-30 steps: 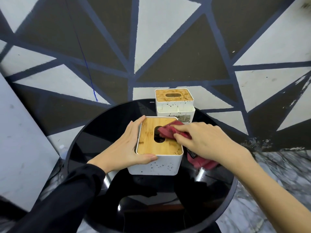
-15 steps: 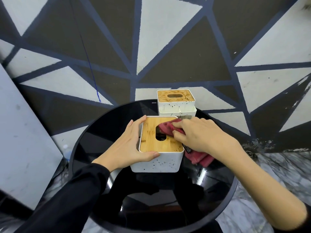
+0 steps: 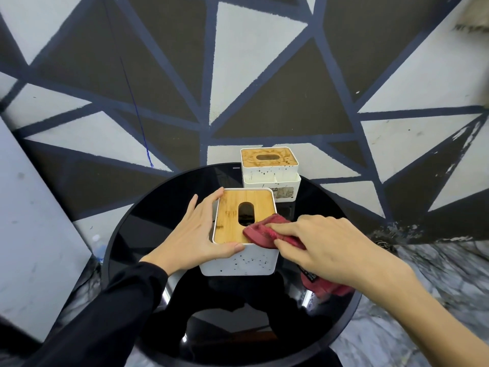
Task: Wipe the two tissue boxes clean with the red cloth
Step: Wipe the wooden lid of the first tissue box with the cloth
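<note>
Since a second ago, the right hand (image 3: 328, 250) has been dragging the red cloth (image 3: 267, 233) from beside the lid's slot down to the near right corner of the nearer tissue box (image 3: 239, 234). Going left to right: the left hand (image 3: 195, 234) is lying against the box's left side, fingers straight along its wall and thumb pressing its near edge; the box is sitting near the middle of the round black table (image 3: 127, 234); the right hand is pinching the cloth, whose tail is hanging off to the right. The second tissue box (image 3: 270, 172) is waiting at the table's far edge, its lid looking stained. As a judgement, hard wiping could be sliding the box on the glossy top if the steadying hand lets go, or snagging cloth in the slot. Markings on the lid and the far box's label are too small to read.
</note>
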`<state>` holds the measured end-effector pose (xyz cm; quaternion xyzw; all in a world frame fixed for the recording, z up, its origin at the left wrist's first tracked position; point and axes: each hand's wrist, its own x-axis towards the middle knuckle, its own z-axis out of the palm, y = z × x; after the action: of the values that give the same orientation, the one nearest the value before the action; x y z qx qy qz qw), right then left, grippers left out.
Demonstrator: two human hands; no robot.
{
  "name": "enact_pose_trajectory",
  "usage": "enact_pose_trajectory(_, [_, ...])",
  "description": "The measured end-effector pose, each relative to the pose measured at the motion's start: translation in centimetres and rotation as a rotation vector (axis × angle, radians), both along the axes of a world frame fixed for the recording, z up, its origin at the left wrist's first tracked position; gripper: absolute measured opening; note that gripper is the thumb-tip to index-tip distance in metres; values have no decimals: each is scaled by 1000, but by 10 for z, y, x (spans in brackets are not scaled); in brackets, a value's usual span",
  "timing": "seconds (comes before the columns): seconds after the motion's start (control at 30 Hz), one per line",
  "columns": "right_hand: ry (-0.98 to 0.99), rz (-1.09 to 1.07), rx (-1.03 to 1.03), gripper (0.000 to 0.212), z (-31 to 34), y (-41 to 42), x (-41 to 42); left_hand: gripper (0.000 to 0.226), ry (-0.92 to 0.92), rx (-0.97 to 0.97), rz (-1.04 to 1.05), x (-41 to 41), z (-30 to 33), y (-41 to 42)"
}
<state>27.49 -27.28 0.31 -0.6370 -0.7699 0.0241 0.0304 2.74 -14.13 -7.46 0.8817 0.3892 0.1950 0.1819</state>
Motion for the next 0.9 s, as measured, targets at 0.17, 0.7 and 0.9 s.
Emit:
enact_pose_trajectory(0.17, [-28, 16, 13, 37, 3, 20, 6, 136, -43, -49, 73, -1, -2, 1])
enact_pose_trajectory(0.7, [-76, 78, 69, 49, -14, 64, 26, 134, -76, 4, 53, 2, -6, 5])
enact_pose_trajectory(0.9, [-34, 107, 57, 49, -13, 32, 27, 133, -65, 70, 38, 1, -8, 7])
